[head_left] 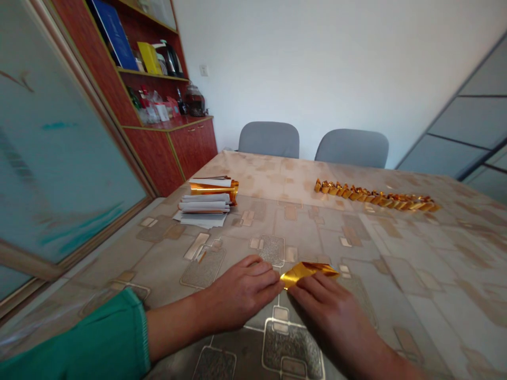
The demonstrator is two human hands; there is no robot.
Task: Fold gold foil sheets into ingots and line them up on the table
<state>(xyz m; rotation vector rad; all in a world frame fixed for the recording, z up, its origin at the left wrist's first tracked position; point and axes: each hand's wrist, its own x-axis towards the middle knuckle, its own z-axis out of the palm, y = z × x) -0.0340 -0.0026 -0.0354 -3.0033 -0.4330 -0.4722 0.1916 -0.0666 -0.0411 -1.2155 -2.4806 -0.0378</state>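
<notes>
A folded piece of gold foil paper (pixel 301 272) lies low over the table in front of me, its shiny side up. My left hand (pixel 247 287) has its fingers curled together, the tips pinching the foil's left point. Across the near edge of the same piece, my right hand (pixel 322 301) holds it with bent fingers and covers part of it. Farther off on the left is a stack of foil paper sheets (pixel 206 203), white backs showing, with a curled gold sheet among them. A long row of folded gold foil pieces (pixel 376 197) stands at the back right.
A patterned tablecloth (pixel 277 211) covers the wide table. Two grey chairs (pixel 269 140) stand at its far side, before a white wall. On the left are a red-brown cabinet (pixel 190 145) with shelved items and a frosted sliding door (pixel 59 132).
</notes>
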